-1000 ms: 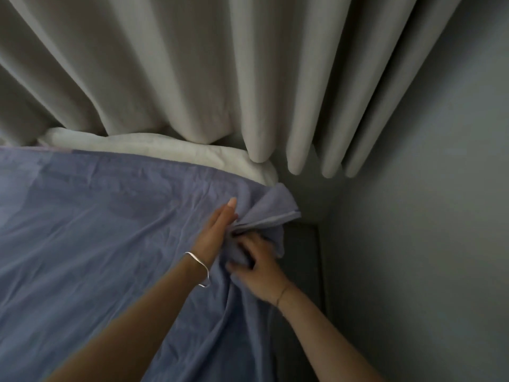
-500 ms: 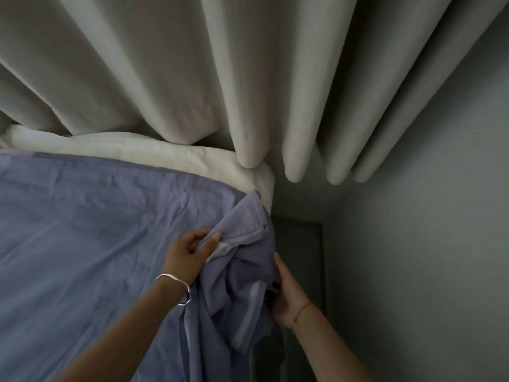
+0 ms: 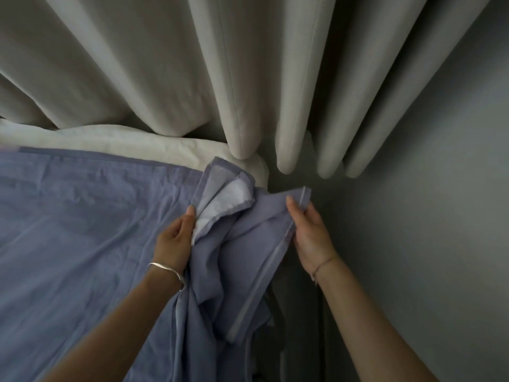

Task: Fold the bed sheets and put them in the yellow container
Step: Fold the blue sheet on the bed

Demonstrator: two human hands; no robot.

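The blue bed sheet (image 3: 82, 230) is lying across the bed. Its corner is now being lifted higher and spread wider than a moment ago. The left hand (image 3: 173, 238) is pinching one edge. The right hand (image 3: 311, 235), moved farther right, is pinching the hem. The corner is pointing up toward the curtain (image 3: 220, 64), over the white mattress (image 3: 137, 142).

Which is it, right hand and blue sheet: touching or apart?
Touching. Head view: right hand pinches the blue sheet at its hem between thumb and fingers.
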